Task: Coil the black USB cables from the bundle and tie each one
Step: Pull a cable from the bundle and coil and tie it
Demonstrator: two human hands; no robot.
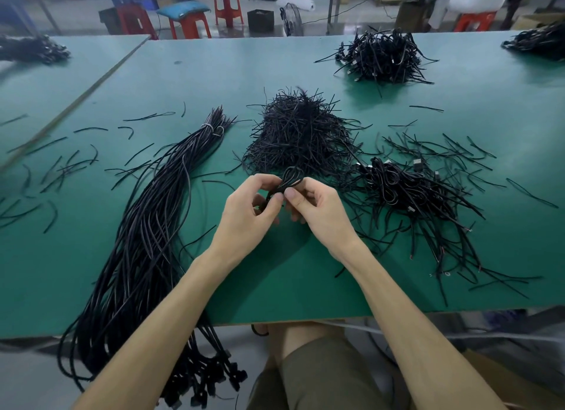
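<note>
Coil held for tying. Your left hand [244, 211] and right hand [318, 207] meet over the desk [275, 272], both pinching one small coiled cable [292, 177] between their fingertips. Its loops point away from you, toward the heap of short ties [299, 134] just beyond. The uncoiled bundle [143, 226] lies to your left, nearer the left hand, slanting from the near edge away and rightward (its plugs hang off that edge). Your fingers hide whether a tie is on the coil.
</note>
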